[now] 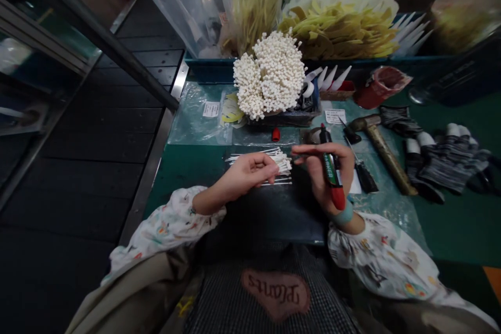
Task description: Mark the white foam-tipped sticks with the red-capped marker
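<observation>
My left hand is closed in a pinch on a bundle of thin white sticks with bud tips, held just above the dark mat. My right hand is curled around a green and red marker pen, its red end pointing toward me. Its thumb and forefinger reach toward the tips of the bundle. A few loose white sticks lie on the mat under the left hand.
A large cluster of white bud sticks stands behind, with yellow and white foam petals in a blue tray. A hammer, striped gloves, a red cup and a red cap lie on the green table.
</observation>
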A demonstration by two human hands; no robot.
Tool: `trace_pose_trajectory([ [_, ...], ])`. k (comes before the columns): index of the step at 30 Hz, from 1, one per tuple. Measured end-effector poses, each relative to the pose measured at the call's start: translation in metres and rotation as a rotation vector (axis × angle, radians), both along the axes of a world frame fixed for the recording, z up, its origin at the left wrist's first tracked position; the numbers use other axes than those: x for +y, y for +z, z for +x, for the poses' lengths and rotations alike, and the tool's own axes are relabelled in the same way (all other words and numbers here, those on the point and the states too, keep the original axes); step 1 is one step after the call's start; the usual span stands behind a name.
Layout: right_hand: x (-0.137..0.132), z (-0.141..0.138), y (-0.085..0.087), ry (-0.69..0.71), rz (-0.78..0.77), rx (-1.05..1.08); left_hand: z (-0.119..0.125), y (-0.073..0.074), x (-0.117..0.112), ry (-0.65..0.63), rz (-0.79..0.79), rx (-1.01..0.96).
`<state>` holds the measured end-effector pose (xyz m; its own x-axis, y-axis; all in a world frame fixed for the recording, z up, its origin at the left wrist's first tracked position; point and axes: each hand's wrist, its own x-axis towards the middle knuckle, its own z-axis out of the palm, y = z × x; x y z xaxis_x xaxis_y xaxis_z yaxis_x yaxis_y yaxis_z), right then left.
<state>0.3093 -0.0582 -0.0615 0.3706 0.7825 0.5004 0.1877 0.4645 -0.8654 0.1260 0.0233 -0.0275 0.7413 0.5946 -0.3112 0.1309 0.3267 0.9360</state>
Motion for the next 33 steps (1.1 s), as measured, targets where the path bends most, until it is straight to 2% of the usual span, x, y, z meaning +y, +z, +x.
trace_pose_trajectory([
  [3, -0.005, 0.007, 0.003, -0.075, 0.098, -0.131, -0.001, 0.001, 0.003, 0.093, 0.284, 0.090],
  [6, -0.012, 0.017, 0.007, -0.062, 0.173, -0.444, -0.001, -0.001, 0.003, 0.103, 0.424, 0.154],
  [8, -0.015, 0.019, 0.007, -0.029, 0.201, -0.550, 0.000, -0.003, 0.002, 0.093, 0.464, 0.179],
  [10, -0.015, 0.017, 0.005, -0.008, 0.211, -0.538, 0.001, -0.005, 0.001, 0.090, 0.472, 0.182],
  [12, -0.013, 0.012, 0.002, -0.055, 0.191, -0.496, 0.001, -0.007, 0.001, 0.098, 0.475, 0.178],
  [16, -0.010, 0.000, -0.001, -0.148, 0.058, -0.449, 0.001, -0.010, 0.000, 0.134, 0.422, 0.162],
  [21, -0.012, -0.008, 0.002, -0.081, -0.038, -0.441, 0.003, -0.010, 0.000, 0.157, 0.307, 0.142],
  [33, -0.013, -0.009, -0.002, -0.052, -0.045, -0.437, 0.003, -0.009, 0.001, 0.158, 0.290, 0.128],
])
